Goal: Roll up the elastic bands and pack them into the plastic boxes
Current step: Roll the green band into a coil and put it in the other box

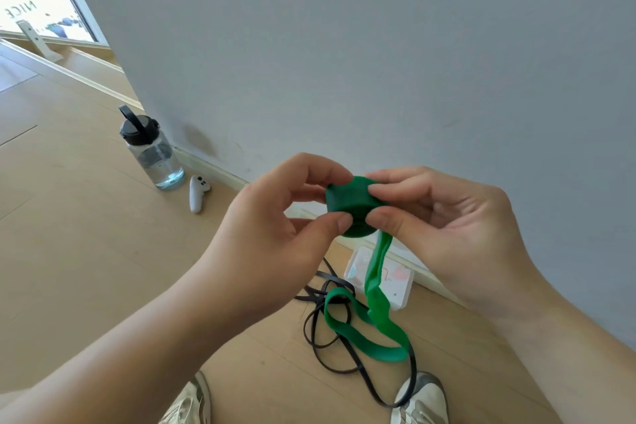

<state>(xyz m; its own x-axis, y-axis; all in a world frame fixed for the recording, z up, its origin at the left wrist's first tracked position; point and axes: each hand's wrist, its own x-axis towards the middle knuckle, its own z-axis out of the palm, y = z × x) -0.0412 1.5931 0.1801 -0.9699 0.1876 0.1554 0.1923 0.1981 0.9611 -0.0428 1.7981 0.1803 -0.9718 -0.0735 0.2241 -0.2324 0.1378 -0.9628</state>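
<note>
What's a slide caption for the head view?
Left hand and right hand pinch a part-rolled green band; its tail hangs toward a black band and a plastic box on the floor.

Left hand (272, 227) and right hand (451, 217) are bare; the feet wear white-and-silver sneakers (421, 399).

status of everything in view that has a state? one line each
green band: partly rolled, tail hanging loose
black band: unrolled, loose on floor
box: on floor, lid state unclear
bottle: upright, partly filled, cap on
controller: lying on floor
left hand: pinches green band
right hand: pinches green band
</note>
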